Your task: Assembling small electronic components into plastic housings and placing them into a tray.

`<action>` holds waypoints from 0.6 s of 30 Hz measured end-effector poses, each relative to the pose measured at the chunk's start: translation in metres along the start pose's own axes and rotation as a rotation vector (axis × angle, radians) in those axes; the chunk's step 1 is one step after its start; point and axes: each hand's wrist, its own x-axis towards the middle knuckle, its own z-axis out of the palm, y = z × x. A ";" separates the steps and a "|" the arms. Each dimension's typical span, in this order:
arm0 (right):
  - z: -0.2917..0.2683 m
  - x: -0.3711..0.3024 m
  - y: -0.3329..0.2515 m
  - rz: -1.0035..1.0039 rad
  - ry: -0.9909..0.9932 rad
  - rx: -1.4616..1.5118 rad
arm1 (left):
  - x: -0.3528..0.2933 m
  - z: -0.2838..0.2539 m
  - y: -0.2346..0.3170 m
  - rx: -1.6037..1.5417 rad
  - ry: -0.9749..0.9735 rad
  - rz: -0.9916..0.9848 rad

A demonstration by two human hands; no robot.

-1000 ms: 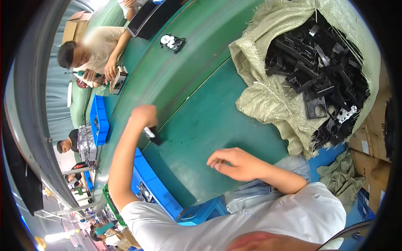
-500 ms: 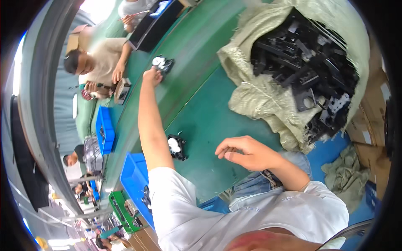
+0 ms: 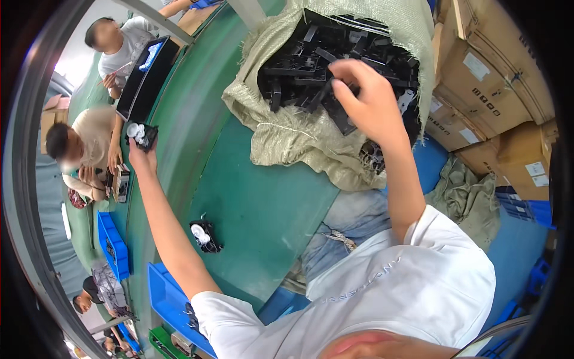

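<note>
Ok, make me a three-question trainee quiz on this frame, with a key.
1. Multiple choice: where is the right hand?
A) Inside a blue bin
B) Over the open mouth of the woven sack
C) Flat on the tabletop

2. True or false: the left hand holds a black part with white discs.

3. Fill in: a similar part lies on a work surface coloured ____.

Key: 1. B; 2. True; 3. green.
</note>
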 end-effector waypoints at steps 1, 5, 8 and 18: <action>0.008 0.014 0.009 -0.157 0.064 -0.143 | -0.014 0.019 0.006 -0.111 -0.072 0.002; 0.047 0.072 0.030 -0.323 -0.108 -0.509 | -0.064 0.061 0.020 -0.559 -0.355 0.003; 0.059 0.101 0.023 -0.212 -0.485 -0.878 | -0.137 0.109 0.023 -0.654 -0.381 0.011; 0.014 0.070 -0.005 0.002 -0.260 -0.237 | -0.344 0.162 0.001 -0.935 -0.202 0.116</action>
